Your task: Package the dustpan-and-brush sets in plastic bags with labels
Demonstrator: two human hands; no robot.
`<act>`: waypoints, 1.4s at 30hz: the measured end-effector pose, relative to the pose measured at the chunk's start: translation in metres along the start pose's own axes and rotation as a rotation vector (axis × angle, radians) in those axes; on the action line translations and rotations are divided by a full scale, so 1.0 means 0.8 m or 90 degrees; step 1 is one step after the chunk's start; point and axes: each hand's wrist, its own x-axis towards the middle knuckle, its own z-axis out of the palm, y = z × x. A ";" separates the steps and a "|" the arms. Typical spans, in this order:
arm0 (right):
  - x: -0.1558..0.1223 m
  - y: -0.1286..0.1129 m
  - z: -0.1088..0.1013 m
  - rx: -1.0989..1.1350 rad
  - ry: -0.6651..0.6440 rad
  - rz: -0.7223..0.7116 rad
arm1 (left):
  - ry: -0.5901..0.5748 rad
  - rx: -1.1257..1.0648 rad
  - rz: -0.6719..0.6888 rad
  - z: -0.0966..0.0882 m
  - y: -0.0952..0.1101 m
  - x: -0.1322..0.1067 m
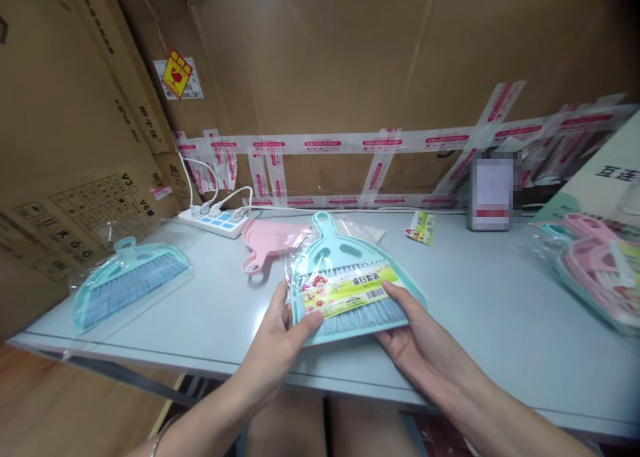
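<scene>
The left hand [277, 330] and the right hand [410, 323] together grasp 1 turquoise dustpan set [363, 318], both thumbs on its front. This set is inside clear plastic, tilted, above the front part of the bench [480, 337]; its label [345, 289] is yellow-green. At left lies 1 other turquoise set [133, 283], at right 1 pink-and-turquoise pack [595, 260]. Farther are 1 pink dustpan [270, 238], 1 small card [421, 228] and 1 white power strip [214, 222], then cardboard [320, 63].
</scene>
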 end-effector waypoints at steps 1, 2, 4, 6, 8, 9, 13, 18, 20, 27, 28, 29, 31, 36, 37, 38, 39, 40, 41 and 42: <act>0.000 -0.003 -0.003 -0.012 -0.003 0.004 | -0.003 0.000 -0.005 -0.002 0.001 -0.001; 0.001 -0.006 -0.005 -0.023 -0.011 0.008 | -0.006 -0.002 -0.012 -0.003 0.002 -0.002; 0.001 -0.009 -0.008 -0.040 -0.026 0.014 | -0.001 -0.007 -0.029 -0.004 0.004 -0.005; 0.001 -0.010 -0.008 -0.055 -0.031 0.019 | 0.021 -0.015 -0.041 -0.002 0.005 -0.007; 0.001 -0.012 -0.009 -0.077 -0.021 0.033 | 0.057 -0.020 -0.046 0.000 0.006 -0.008; 0.000 -0.013 -0.011 -0.095 -0.019 0.048 | 0.078 -0.021 -0.045 0.001 0.006 -0.009; 0.000 -0.028 -0.029 -0.246 -0.054 0.137 | 0.124 -0.030 -0.050 0.000 0.007 -0.012; 0.002 -0.053 -0.060 -0.435 -0.116 -0.019 | 0.139 -0.050 -0.065 -0.004 0.012 -0.017; -0.001 -0.056 -0.063 -0.388 -0.084 -0.113 | 0.135 -0.059 -0.073 -0.004 0.013 -0.019; -0.028 -0.034 -0.046 -0.268 -0.224 0.049 | 0.109 -0.042 -0.111 0.000 0.010 -0.025; -0.029 -0.031 -0.046 -0.259 -0.202 0.056 | 0.104 -0.026 -0.117 -0.001 0.010 -0.025; -0.031 -0.028 -0.046 -0.251 -0.176 0.066 | 0.097 -0.008 -0.124 -0.002 0.010 -0.026; -0.034 -0.021 -0.048 -0.235 -0.122 0.086 | 0.078 0.023 -0.134 -0.005 0.011 -0.026; -0.050 -0.008 -0.058 -0.243 -0.053 0.133 | 0.016 0.059 -0.177 -0.007 0.013 -0.032; -0.053 -0.005 -0.061 -0.253 -0.043 0.151 | 0.011 0.058 -0.191 -0.007 0.013 -0.034; -0.055 -0.003 -0.064 -0.261 -0.033 0.166 | 0.011 0.055 -0.204 -0.006 0.014 -0.036; -0.056 -0.001 -0.067 -0.265 -0.023 0.173 | 0.012 0.050 -0.219 -0.006 0.014 -0.038; -0.057 0.001 -0.069 -0.266 -0.012 0.171 | 0.013 0.046 -0.229 -0.006 0.015 -0.041; -0.058 0.003 -0.071 -0.267 -0.003 0.166 | 0.016 0.043 -0.233 -0.007 0.015 -0.043; -0.059 0.006 -0.072 -0.268 0.003 0.160 | 0.017 0.040 -0.234 -0.007 0.015 -0.046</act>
